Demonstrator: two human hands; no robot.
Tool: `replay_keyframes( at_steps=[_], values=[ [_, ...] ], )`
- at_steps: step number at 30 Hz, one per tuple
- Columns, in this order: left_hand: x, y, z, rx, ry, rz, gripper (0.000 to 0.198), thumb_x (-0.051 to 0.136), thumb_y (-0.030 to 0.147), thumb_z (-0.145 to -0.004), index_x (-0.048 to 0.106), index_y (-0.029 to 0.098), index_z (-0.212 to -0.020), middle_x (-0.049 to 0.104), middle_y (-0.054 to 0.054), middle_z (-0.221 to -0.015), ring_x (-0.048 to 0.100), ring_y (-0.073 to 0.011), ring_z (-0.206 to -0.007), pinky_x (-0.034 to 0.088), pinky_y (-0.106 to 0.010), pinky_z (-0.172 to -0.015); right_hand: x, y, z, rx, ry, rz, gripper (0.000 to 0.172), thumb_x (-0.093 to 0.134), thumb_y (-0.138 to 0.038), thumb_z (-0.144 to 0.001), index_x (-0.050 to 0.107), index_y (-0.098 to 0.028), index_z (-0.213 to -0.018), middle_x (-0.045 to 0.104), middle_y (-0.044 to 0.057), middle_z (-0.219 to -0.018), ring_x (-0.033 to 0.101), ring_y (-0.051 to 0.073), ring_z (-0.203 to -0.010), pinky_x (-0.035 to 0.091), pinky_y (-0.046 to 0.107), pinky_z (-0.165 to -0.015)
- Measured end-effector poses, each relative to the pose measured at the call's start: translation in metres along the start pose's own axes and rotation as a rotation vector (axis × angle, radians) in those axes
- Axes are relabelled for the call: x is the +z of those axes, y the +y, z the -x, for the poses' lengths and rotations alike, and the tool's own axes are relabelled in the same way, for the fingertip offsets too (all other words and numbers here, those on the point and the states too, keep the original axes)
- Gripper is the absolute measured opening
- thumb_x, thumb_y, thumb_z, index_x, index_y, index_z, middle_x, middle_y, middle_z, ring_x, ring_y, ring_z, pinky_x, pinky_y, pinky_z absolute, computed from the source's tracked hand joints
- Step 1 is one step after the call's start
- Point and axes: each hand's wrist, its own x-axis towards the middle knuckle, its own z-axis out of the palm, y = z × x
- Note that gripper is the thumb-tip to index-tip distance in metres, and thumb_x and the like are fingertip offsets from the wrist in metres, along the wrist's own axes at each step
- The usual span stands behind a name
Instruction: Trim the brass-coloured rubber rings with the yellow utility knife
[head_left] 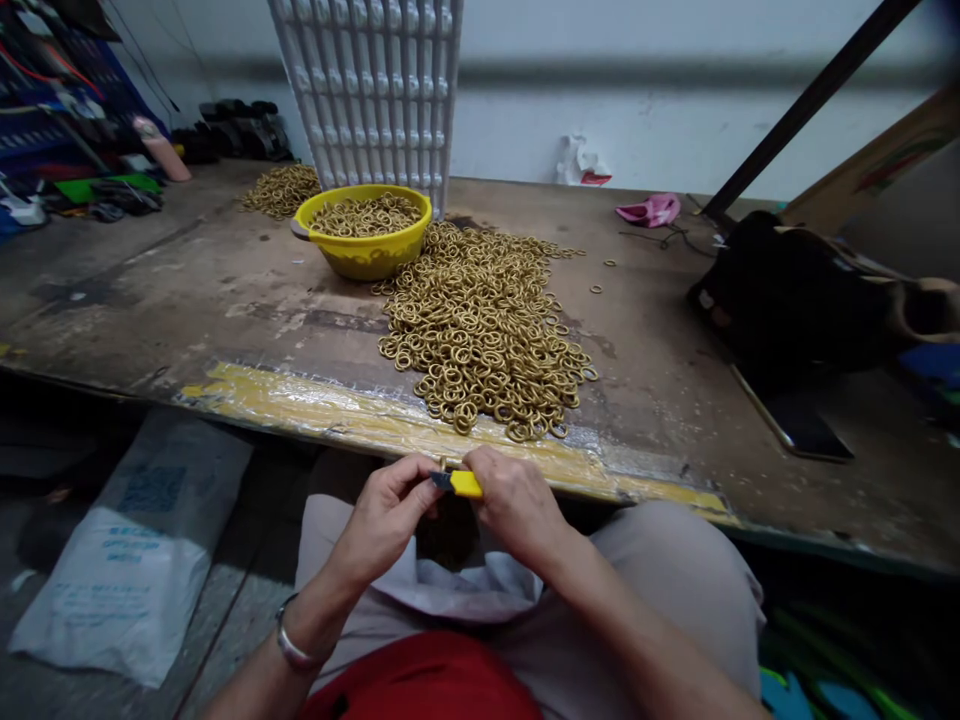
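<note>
My right hand is closed around a yellow-handled utility knife with a dark front end that points left. The thumb and fingers of my left hand pinch a small gold-coloured ring, of which only a part shows beside the knife's tip. Both hands meet over my lap, just in front of the bench edge. A large heap of similar gold rings lies on the bench beyond them. Below the hands, a whitish bag hangs open between my knees; its inside is dark.
A yellow basin full of rings stands behind the heap, with another ring pile to its left. A phone and a black bag lie at right. Shiny tape covers the bench edge. A printed sack lies at lower left.
</note>
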Motion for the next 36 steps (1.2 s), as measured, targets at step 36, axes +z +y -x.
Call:
replay_keyframes(
  at_steps=[36],
  values=[
    [0.014,-0.005,-0.016,-0.252,-0.012,0.789,0.031,0.077,0.033,-0.072,0.061,0.010,-0.085,0.064,-0.006,-0.082,0.049,-0.0045,-0.049,0.034,-0.013,-0.037,0.000,-0.005,-0.027,0.349,-0.063,-1.490,0.031,0.067,-0.043,-0.072,0.055,-0.016,-0.080,0.049,-0.006,-0.053,0.033,0.005,-0.041,0.024,0.018,-0.039]
  ],
)
